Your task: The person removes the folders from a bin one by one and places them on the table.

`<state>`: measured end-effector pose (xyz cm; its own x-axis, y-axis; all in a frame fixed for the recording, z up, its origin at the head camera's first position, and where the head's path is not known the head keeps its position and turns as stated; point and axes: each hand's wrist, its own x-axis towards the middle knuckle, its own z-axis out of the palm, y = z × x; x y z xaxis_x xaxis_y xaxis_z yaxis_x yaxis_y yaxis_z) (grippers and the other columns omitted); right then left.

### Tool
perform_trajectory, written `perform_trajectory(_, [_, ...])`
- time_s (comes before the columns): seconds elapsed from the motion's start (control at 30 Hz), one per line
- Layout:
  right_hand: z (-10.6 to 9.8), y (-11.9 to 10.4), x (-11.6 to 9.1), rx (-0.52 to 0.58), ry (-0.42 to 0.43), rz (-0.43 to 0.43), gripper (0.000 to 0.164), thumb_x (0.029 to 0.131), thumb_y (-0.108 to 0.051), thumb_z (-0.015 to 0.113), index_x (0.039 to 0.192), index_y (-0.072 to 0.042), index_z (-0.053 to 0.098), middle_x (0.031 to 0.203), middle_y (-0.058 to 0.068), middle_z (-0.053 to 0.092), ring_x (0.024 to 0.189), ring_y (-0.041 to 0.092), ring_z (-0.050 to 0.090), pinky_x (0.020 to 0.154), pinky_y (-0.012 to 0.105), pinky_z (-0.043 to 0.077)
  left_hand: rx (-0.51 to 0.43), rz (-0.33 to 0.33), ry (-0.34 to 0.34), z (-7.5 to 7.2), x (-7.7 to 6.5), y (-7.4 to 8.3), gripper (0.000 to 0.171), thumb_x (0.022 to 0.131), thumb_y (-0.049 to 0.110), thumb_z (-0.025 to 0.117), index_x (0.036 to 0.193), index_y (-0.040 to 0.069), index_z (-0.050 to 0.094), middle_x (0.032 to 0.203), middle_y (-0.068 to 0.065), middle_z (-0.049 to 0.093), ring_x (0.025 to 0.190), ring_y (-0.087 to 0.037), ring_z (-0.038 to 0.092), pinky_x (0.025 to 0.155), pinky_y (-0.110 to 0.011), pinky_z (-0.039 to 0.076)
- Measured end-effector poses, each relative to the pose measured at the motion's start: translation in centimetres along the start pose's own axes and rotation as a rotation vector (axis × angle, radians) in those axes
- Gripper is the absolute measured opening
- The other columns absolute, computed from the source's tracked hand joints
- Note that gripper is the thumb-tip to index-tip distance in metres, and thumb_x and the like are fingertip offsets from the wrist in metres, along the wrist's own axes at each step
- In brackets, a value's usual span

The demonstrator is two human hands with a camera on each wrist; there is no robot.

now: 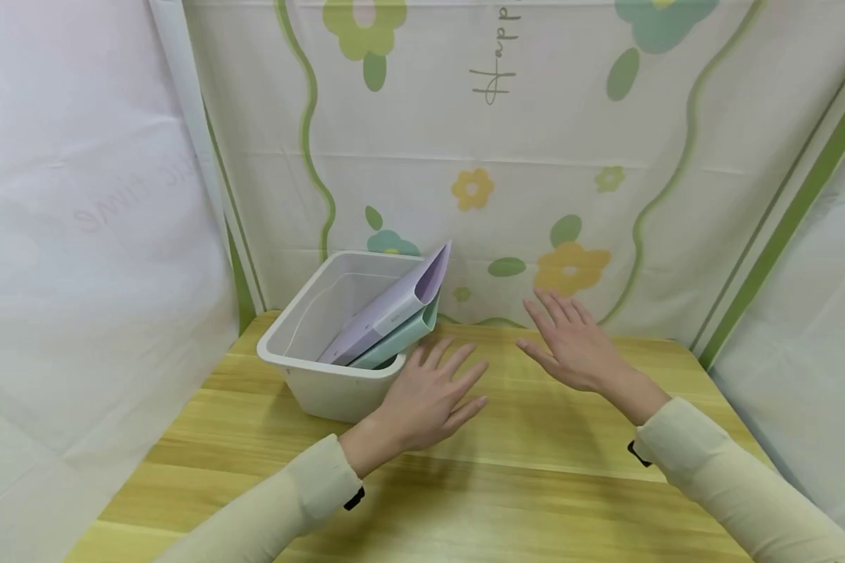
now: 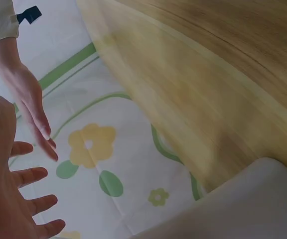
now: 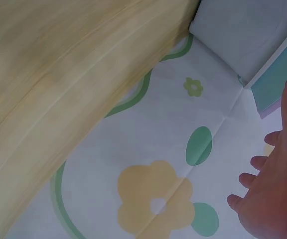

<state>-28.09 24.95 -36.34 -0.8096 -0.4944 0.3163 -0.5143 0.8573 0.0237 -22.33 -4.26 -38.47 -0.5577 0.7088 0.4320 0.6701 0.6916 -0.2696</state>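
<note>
A white plastic bin (image 1: 338, 391) stands on the left part of the wooden table. Leaning inside it are a purple binder (image 1: 387, 309) and, below that, a mint green binder (image 1: 397, 340); both stick out past the bin's right rim. My left hand (image 1: 426, 399), fingers spread, hovers by the bin's front right corner and holds nothing. Whether its fingertips touch the bin, I cannot tell. Farther right my right hand (image 1: 573, 344) is raised above the table, fingers extended, with nothing in it. The right wrist view shows the green binder (image 3: 280, 74) beyond the right hand (image 3: 273, 179).
The wooden table (image 1: 535, 500) runs back to a white curtain (image 1: 408, 141) printed with flowers. White fabric panels (image 1: 77, 234) close off the left and right sides. Both sleeves carry a small dark strap (image 1: 354, 499) at the wrist.
</note>
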Motion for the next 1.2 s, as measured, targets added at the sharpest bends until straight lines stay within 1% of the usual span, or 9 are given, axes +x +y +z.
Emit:
perform_trajectory(0.27, [0.2, -0.3, 0.4, 0.015, 0.010, -0.014, 0.075, 0.106, -0.053, 0.045, 0.161, -0.006, 0.025, 0.167, 0.020, 0.019, 0.153, 0.043, 0.018, 0.118, 0.065, 0.016, 0.001, 0.016, 0.035, 0.2, -0.9, -0.4, 0.053, 0.107, 0.055, 0.037, 0.147, 0.024, 0.052, 0.151, -0.007, 0.048, 0.139, -0.037, 0.044, 0.106, -0.058, 0.042])
perform_trajectory(0.5, [0.1, -1.0, 0.5, 0.024, 0.031, -0.032, 0.075, 0.105, -0.052, 0.049, 0.160, -0.005, 0.026, 0.166, 0.020, 0.021, 0.153, 0.043, 0.019, 0.117, 0.065, 0.020, -0.046, 0.029, 0.104, 0.0, -1.4, -0.8, 0.050, 0.106, 0.050, 0.042, 0.142, 0.019, 0.058, 0.145, -0.010, 0.054, 0.135, -0.037, 0.049, 0.104, -0.056, 0.044])
perform_trajectory(0.67, [0.0, -1.6, 0.7, 0.050, 0.051, -0.050, 0.075, 0.105, -0.049, 0.052, 0.159, -0.004, 0.027, 0.165, 0.021, 0.024, 0.151, 0.044, 0.022, 0.116, 0.064, 0.021, -0.058, 0.021, 0.113, -0.2, -1.7, -0.9, 0.049, 0.107, 0.049, 0.042, 0.140, 0.019, 0.059, 0.143, -0.008, 0.055, 0.133, -0.035, 0.051, 0.103, -0.052, 0.045])
perform_trajectory(0.9, [0.1, -2.2, 1.0, 0.094, 0.076, -0.057, 0.073, 0.104, -0.045, 0.055, 0.158, -0.001, 0.030, 0.163, 0.023, 0.028, 0.149, 0.045, 0.028, 0.116, 0.065, 0.023, -0.046, 0.015, 0.119, -0.3, -2.3, -1.0, 0.046, 0.107, 0.049, 0.042, 0.137, 0.019, 0.060, 0.139, -0.006, 0.058, 0.129, -0.031, 0.053, 0.102, -0.049, 0.046])
perform_trajectory(1.07, [0.1, -2.7, 1.2, 0.112, 0.070, -0.053, 0.073, 0.105, -0.044, 0.054, 0.159, -0.003, 0.028, 0.162, 0.023, 0.029, 0.148, 0.045, 0.030, 0.116, 0.064, 0.023, -0.050, 0.016, 0.135, -0.5, -2.7, -1.1, 0.045, 0.107, 0.047, 0.042, 0.134, 0.018, 0.062, 0.137, -0.005, 0.060, 0.128, -0.030, 0.055, 0.103, -0.048, 0.046])
perform_trajectory(1.2, [0.0, -3.1, 1.3, 0.124, 0.086, -0.061, 0.071, 0.105, -0.042, 0.056, 0.158, -0.003, 0.031, 0.161, 0.023, 0.032, 0.146, 0.045, 0.033, 0.115, 0.065, 0.026, -0.074, 0.021, 0.162, -0.7, -3.0, -1.2, 0.042, 0.107, 0.045, 0.044, 0.130, 0.016, 0.064, 0.133, -0.005, 0.062, 0.126, -0.030, 0.057, 0.102, -0.048, 0.047])
